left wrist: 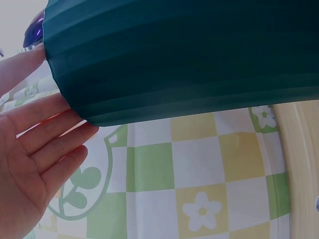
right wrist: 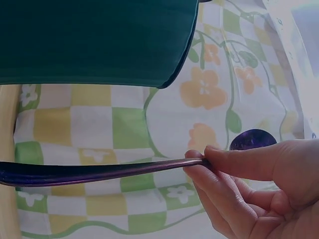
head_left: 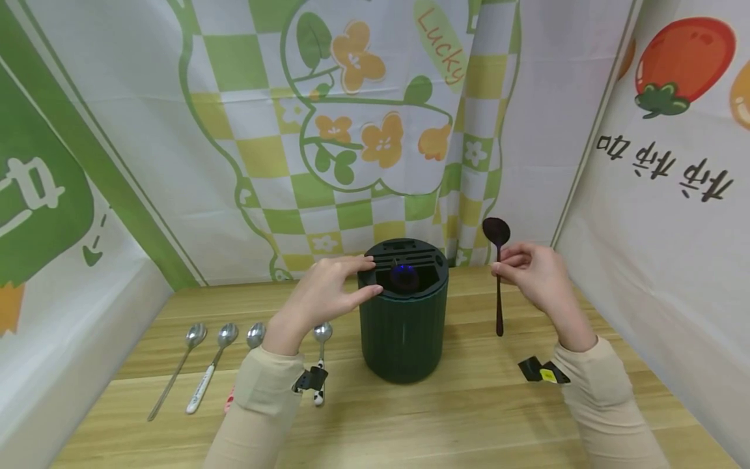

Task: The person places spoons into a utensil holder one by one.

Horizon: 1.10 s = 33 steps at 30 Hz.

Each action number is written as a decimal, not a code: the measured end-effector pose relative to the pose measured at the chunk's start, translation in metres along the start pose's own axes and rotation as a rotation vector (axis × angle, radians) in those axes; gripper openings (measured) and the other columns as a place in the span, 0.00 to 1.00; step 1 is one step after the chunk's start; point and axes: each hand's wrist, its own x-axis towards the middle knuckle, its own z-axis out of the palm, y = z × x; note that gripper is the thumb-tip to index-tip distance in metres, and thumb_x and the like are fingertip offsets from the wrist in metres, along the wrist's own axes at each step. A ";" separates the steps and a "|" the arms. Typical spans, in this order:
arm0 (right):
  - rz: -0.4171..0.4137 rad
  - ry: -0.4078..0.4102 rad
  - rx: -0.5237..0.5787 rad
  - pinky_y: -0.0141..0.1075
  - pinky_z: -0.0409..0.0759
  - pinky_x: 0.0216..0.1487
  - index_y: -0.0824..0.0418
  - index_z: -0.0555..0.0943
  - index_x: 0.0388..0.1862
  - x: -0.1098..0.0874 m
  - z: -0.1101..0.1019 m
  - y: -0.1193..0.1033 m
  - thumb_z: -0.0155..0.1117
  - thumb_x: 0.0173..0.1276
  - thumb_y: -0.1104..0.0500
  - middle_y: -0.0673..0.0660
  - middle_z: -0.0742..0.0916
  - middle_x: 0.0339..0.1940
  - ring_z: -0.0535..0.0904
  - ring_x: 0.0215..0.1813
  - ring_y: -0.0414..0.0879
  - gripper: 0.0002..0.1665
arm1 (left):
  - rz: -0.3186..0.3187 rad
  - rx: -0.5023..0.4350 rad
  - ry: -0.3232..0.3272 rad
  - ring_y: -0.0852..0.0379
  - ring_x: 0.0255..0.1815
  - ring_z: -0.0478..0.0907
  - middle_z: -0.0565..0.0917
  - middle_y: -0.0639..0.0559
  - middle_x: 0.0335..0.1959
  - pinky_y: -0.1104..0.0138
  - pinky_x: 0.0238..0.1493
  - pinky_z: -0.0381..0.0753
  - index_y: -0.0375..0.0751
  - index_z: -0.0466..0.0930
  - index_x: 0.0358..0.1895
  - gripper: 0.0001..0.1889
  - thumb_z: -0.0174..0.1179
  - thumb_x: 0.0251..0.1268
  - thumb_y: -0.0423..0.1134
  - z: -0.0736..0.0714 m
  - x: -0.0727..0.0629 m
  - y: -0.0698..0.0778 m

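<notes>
A dark green ribbed utensil holder [head_left: 403, 335] with a black slotted top stands upright on the table. My left hand [head_left: 325, 286] touches its upper rim from the left; in the left wrist view the fingers [left wrist: 52, 144] are nearly straight against the edge. Inside the opening a shiny purple-blue rounded thing [head_left: 404, 277] shows, its lower part hidden. To the right of the holder, my right hand [head_left: 536, 273] pinches a dark purple spoon [head_left: 497, 232] by its handle, between thumb and fingertips. The spoon is upright, bowl at the top, apart from the holder.
Several silver spoons lie at the left of the wooden table [head_left: 469, 423], among them a plain one [head_left: 171, 381], a white-handled one [head_left: 202, 387] and a black-and-white-handled one [head_left: 320, 365]. My left forearm partly covers a pink-handled spoon [head_left: 256, 335]. Printed curtains [head_left: 252, 130] stand behind.
</notes>
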 end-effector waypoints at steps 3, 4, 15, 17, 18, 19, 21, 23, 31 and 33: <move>-0.006 0.006 0.002 0.31 0.83 0.33 0.68 0.80 0.42 0.000 -0.001 -0.003 0.67 0.63 0.58 0.64 0.88 0.36 0.86 0.36 0.51 0.14 | -0.004 0.001 -0.002 0.51 0.59 0.77 0.79 0.50 0.59 0.55 0.58 0.76 0.44 0.78 0.59 0.27 0.58 0.63 0.58 0.000 0.000 0.000; -0.008 0.009 -0.001 0.31 0.83 0.33 0.68 0.79 0.42 0.000 -0.001 -0.004 0.67 0.63 0.58 0.64 0.88 0.36 0.86 0.36 0.51 0.15 | -0.003 0.001 -0.001 0.51 0.59 0.77 0.79 0.50 0.59 0.55 0.59 0.76 0.44 0.78 0.59 0.27 0.58 0.63 0.58 0.000 0.000 0.000; -0.026 0.029 0.008 0.28 0.82 0.32 0.66 0.79 0.42 0.001 -0.002 -0.014 0.67 0.63 0.56 0.63 0.88 0.36 0.85 0.33 0.44 0.16 | 0.019 0.008 0.023 0.49 0.61 0.76 0.78 0.48 0.61 0.54 0.60 0.75 0.44 0.78 0.59 0.27 0.58 0.63 0.58 0.002 -0.001 0.000; -0.030 0.036 0.001 0.28 0.82 0.32 0.66 0.79 0.42 0.002 -0.002 -0.015 0.68 0.63 0.56 0.63 0.88 0.36 0.85 0.32 0.42 0.15 | 0.023 0.009 0.028 0.49 0.61 0.76 0.78 0.48 0.61 0.54 0.60 0.75 0.43 0.78 0.59 0.27 0.58 0.63 0.57 0.003 -0.001 0.000; -0.034 0.040 -0.007 0.28 0.82 0.32 0.66 0.79 0.42 0.002 -0.001 -0.016 0.68 0.62 0.56 0.63 0.88 0.36 0.85 0.32 0.42 0.15 | 0.024 0.008 0.029 0.48 0.61 0.75 0.78 0.47 0.61 0.54 0.60 0.75 0.43 0.78 0.58 0.27 0.58 0.63 0.57 0.003 0.000 0.000; -0.036 0.038 -0.004 0.29 0.82 0.32 0.66 0.79 0.42 0.003 -0.001 -0.017 0.68 0.62 0.56 0.63 0.88 0.36 0.85 0.33 0.42 0.15 | 0.025 0.009 0.030 0.48 0.61 0.75 0.78 0.47 0.61 0.53 0.60 0.75 0.43 0.78 0.58 0.27 0.58 0.63 0.57 0.003 0.000 0.000; -0.042 0.044 -0.021 0.29 0.82 0.33 0.66 0.80 0.42 0.004 -0.001 -0.018 0.68 0.62 0.56 0.62 0.88 0.36 0.85 0.34 0.44 0.15 | 0.023 0.010 0.029 0.48 0.61 0.75 0.77 0.47 0.61 0.53 0.60 0.75 0.43 0.78 0.58 0.27 0.58 0.63 0.57 0.003 0.000 0.000; -0.049 0.045 -0.020 0.29 0.82 0.33 0.65 0.80 0.42 0.005 0.000 -0.020 0.68 0.62 0.56 0.62 0.88 0.36 0.85 0.35 0.46 0.15 | 0.018 0.009 0.026 0.48 0.61 0.75 0.77 0.47 0.61 0.53 0.60 0.74 0.43 0.78 0.59 0.27 0.58 0.63 0.57 0.003 -0.001 0.000; -0.064 0.060 0.006 0.25 0.80 0.30 0.65 0.80 0.40 0.007 -0.001 -0.026 0.68 0.62 0.56 0.62 0.88 0.35 0.84 0.31 0.40 0.14 | 0.010 0.005 0.012 0.48 0.62 0.74 0.76 0.47 0.62 0.53 0.61 0.74 0.44 0.77 0.60 0.28 0.58 0.63 0.58 0.003 -0.001 0.001; -0.066 0.068 -0.001 0.25 0.79 0.30 0.65 0.80 0.40 0.007 -0.001 -0.028 0.68 0.62 0.56 0.61 0.88 0.34 0.83 0.30 0.36 0.14 | 0.010 0.003 0.013 0.48 0.62 0.74 0.77 0.47 0.62 0.53 0.61 0.74 0.43 0.77 0.59 0.28 0.58 0.63 0.58 0.003 -0.001 0.001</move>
